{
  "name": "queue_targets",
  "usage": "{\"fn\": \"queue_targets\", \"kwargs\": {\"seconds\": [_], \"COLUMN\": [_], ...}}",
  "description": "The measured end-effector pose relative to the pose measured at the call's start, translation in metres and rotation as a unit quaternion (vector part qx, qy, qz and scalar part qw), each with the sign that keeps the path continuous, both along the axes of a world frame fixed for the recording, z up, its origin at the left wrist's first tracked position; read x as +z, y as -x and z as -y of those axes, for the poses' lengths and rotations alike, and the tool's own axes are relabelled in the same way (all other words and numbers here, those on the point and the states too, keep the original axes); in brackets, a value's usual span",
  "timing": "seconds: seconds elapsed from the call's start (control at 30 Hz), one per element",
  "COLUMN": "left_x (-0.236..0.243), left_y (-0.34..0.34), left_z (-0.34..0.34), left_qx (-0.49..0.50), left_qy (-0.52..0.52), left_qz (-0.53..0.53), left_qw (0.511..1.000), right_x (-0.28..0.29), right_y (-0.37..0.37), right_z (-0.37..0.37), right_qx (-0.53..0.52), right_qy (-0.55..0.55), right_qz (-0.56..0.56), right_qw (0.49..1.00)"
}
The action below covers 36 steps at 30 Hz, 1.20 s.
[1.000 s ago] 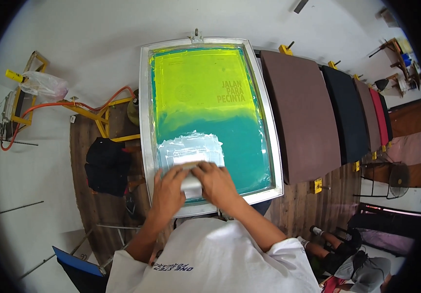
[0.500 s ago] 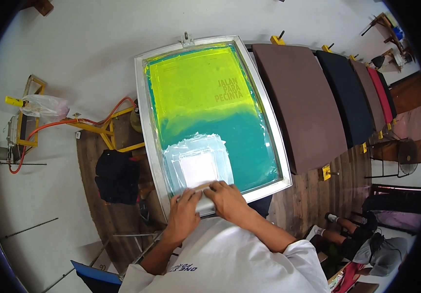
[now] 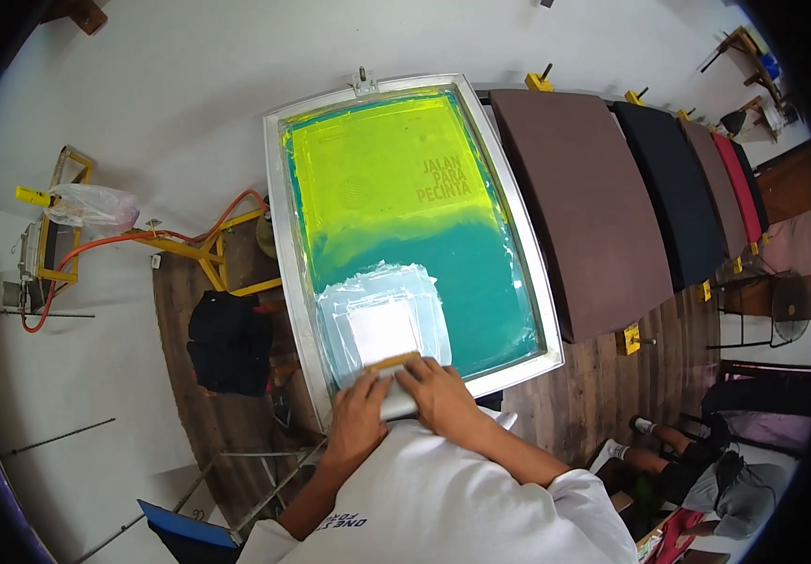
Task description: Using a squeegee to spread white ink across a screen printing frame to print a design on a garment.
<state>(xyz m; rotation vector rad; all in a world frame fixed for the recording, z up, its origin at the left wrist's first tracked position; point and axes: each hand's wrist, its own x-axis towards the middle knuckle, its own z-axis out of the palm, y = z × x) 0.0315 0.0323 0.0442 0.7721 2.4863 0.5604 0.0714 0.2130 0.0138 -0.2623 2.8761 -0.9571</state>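
A silver-handled squeegee [image 3: 398, 404] with an amber blade lies across the near end of a screen-printing frame [image 3: 511, 370]. My left hand [image 3: 358, 412] is closed round its left part, and my right hand [image 3: 440, 399] grips the right part. The fingertips of both bend over the handle near the blade. Just beyond the blade, white ink [image 3: 382, 329] covers a squarish patch edged with pale tape. The mesh [image 3: 476, 291] is teal there and yellow-green toward the far end, where a stencil of lettering shows. What lies beneath the screen is hidden.
To the right stand several padded platens, the nearest a brown one [image 3: 579, 211], with yellow clamps [image 3: 627, 339]. Left of the frame, a yellow metal bracket [image 3: 218, 249] carries an orange hose [image 3: 156, 233]. Dark cloth [image 3: 229, 343] lies below it. Another person [image 3: 730, 484] is at lower right.
More of the amber blade shows now, so the squeegee seems tilted slightly differently. Both hands keep their grip at the near end. The whole view has shifted a little.
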Motion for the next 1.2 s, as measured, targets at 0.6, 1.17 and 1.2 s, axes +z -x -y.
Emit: {"fn": "queue_targets", "kwargs": {"seconds": [0.6, 1.17, 1.2], "left_x": [-0.015, -0.022, -0.032], "left_y": [0.059, 0.056, 0.043], "left_z": [-0.013, -0.023, -0.016], "left_qx": [0.080, 0.082, 0.069], "left_qy": [-0.117, -0.146, -0.110], "left_qz": [-0.063, -0.149, -0.158], "left_qw": [0.988, 0.975, 0.979], "right_x": [-0.005, -0.008, -0.011], "right_y": [0.065, 0.073, 0.060], "right_z": [-0.008, -0.019, -0.014], "right_qx": [-0.034, -0.005, -0.001], "right_qy": [0.038, -0.005, -0.003], "right_qz": [-0.003, -0.059, -0.077], "right_qw": [0.999, 0.998, 0.997]}}
